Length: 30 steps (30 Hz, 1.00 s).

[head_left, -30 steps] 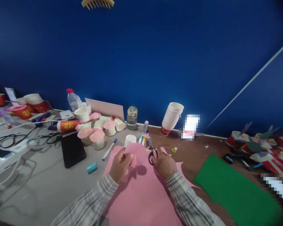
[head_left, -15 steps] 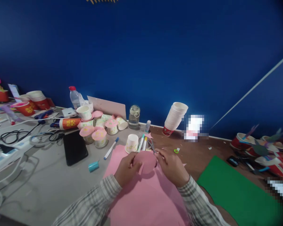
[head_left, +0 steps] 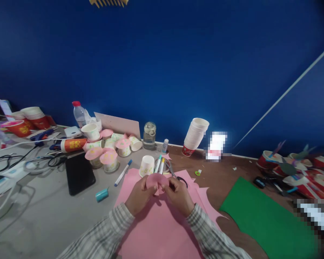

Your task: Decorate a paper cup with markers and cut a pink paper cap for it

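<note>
A pink paper circle [head_left: 157,179] with a slit at its near edge is held up between my hands. My left hand [head_left: 140,194] pinches its left side, and my right hand [head_left: 179,195] pinches the right side, both close to the slit. Beneath them lies a large pink paper sheet [head_left: 159,230]. Just beyond my fingers are a small upright paper cup [head_left: 147,164], several markers [head_left: 160,165] and a pair of scissors [head_left: 181,180], which lies on the pink paper by my right hand.
Small cups with pink paper tops [head_left: 109,160] cluster at the left, near a black tablet-like slab [head_left: 79,174], a blue marker [head_left: 123,172] and a teal cylinder [head_left: 102,194]. Behind stand a glass jar [head_left: 149,135] and stacked cups [head_left: 196,135]. Green paper [head_left: 259,219] lies at right.
My right hand has let go of the scissors, which now lie on the paper. It has moved left onto the circle, whose cut edges are drawn together.
</note>
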Available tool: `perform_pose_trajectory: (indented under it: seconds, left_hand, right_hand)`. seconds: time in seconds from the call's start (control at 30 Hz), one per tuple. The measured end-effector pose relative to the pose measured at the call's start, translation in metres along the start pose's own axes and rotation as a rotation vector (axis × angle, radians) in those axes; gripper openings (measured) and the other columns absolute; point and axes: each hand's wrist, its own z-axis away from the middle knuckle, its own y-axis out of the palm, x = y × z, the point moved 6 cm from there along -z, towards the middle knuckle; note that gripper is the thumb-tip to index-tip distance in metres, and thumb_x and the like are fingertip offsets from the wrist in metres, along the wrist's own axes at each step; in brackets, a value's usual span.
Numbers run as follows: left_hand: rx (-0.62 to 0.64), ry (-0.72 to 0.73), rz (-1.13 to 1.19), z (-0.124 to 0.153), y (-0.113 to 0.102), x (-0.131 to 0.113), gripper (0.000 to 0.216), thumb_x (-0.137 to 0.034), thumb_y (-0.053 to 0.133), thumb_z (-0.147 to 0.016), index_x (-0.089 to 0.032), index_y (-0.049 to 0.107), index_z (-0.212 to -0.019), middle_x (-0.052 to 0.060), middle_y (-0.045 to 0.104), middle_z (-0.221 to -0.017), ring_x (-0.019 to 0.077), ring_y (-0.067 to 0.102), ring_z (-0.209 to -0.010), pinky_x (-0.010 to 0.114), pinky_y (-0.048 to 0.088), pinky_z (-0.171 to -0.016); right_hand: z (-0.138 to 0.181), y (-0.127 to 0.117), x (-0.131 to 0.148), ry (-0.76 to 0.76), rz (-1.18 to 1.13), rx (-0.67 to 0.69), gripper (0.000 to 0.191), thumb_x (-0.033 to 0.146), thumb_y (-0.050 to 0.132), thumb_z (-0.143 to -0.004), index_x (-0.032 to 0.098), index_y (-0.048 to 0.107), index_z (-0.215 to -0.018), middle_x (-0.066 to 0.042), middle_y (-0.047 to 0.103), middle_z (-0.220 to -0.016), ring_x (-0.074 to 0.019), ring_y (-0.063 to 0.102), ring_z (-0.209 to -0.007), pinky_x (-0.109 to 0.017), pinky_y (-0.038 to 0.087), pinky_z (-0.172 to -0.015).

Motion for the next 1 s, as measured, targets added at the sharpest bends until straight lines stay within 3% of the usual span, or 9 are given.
perform_pose_trajectory:
  seconds: [0.17, 0.27, 0.37, 0.43, 0.53, 0.77, 0.9, 1.0]
  left_hand:
    - [0.052, -0.042, -0.083, 0.001, 0.0, 0.003, 0.027, -0.038, 0.064, -0.064, -0.021, 0.061, -0.084, -0.002, 0.056, -0.04, 0.0203, 0.055, -0.033, 0.026, 0.038, -0.032]
    - [0.116, -0.059, -0.197, 0.001, 0.002, 0.004, 0.023, -0.041, 0.06, -0.066, -0.019, 0.064, -0.062, -0.001, 0.051, -0.031, 0.015, 0.044, -0.026, 0.025, 0.031, -0.03]
    - [0.068, -0.071, -0.237, -0.002, -0.005, 0.006, 0.031, -0.043, 0.062, -0.063, -0.019, 0.058, -0.043, 0.0, 0.05, -0.03, 0.0121, 0.039, -0.026, 0.024, 0.027, -0.031]
    - [0.047, -0.088, -0.255, -0.004, -0.01, 0.009, 0.034, -0.044, 0.061, -0.063, -0.02, 0.056, -0.039, -0.001, 0.046, -0.027, 0.0117, 0.037, -0.026, 0.024, 0.025, -0.031]
    - [0.056, -0.105, -0.28, -0.006, -0.012, 0.012, 0.032, -0.041, 0.062, -0.061, -0.02, 0.056, -0.039, -0.001, 0.046, -0.028, 0.0115, 0.036, -0.026, 0.024, 0.024, -0.03]
    - [0.162, -0.1, -0.28, 0.003, 0.006, 0.011, 0.008, -0.022, 0.062, -0.059, -0.02, 0.066, -0.065, 0.0, 0.057, -0.045, 0.0149, 0.045, -0.037, 0.026, 0.031, -0.036]
    - [0.208, 0.0, -0.566, 0.006, 0.01, 0.009, 0.01, -0.013, 0.055, -0.056, -0.022, 0.061, -0.057, -0.003, 0.055, -0.051, 0.0152, 0.046, -0.049, 0.027, 0.032, -0.046]
    - [0.216, 0.036, -0.646, 0.008, 0.01, 0.006, 0.008, -0.014, 0.057, -0.055, -0.022, 0.058, -0.054, -0.006, 0.049, -0.048, 0.0145, 0.042, -0.049, 0.028, 0.029, -0.048]
  right_hand:
    - [0.0, 0.007, -0.005, 0.067, -0.135, 0.073, 0.023, 0.037, 0.058, -0.062, 0.022, 0.047, -0.048, 0.008, 0.04, -0.04, -0.01, 0.035, -0.039, -0.019, 0.028, -0.038]
    - [-0.001, 0.009, -0.006, 0.118, -0.237, 0.152, 0.027, 0.044, 0.059, -0.062, 0.021, 0.049, -0.052, 0.009, 0.04, -0.037, -0.0088, 0.034, -0.033, -0.019, 0.027, -0.035]
    - [-0.006, 0.0, -0.002, 0.115, -0.265, 0.141, 0.035, 0.053, 0.048, -0.068, 0.02, 0.053, -0.058, 0.007, 0.044, -0.039, -0.0084, 0.035, -0.031, -0.019, 0.029, -0.034]
    - [-0.013, -0.015, -0.001, 0.096, -0.233, 0.042, 0.041, 0.056, 0.042, -0.069, 0.018, 0.058, -0.067, 0.004, 0.05, -0.048, -0.0087, 0.038, -0.033, -0.02, 0.032, -0.035]
    - [-0.023, -0.035, -0.004, 0.084, -0.15, -0.033, 0.038, 0.051, 0.047, -0.066, 0.016, 0.061, -0.073, 0.003, 0.05, -0.051, -0.0097, 0.04, -0.037, -0.021, 0.034, -0.037]
    - [-0.038, -0.037, -0.005, 0.039, 0.082, 0.098, 0.021, 0.032, 0.054, -0.064, 0.018, 0.067, -0.074, 0.002, 0.059, -0.051, -0.0125, 0.049, -0.043, -0.022, 0.037, -0.045]
    - [-0.048, -0.029, -0.003, 0.012, 0.204, 0.133, 0.016, 0.027, 0.055, -0.064, 0.02, 0.067, -0.071, 0.001, 0.063, -0.056, -0.0143, 0.052, -0.049, -0.023, 0.037, -0.05]
    - [-0.059, -0.033, -0.004, 0.001, 0.298, 0.115, 0.011, 0.024, 0.056, -0.063, 0.021, 0.066, -0.067, 0.002, 0.064, -0.058, -0.0158, 0.054, -0.053, -0.024, 0.037, -0.054]
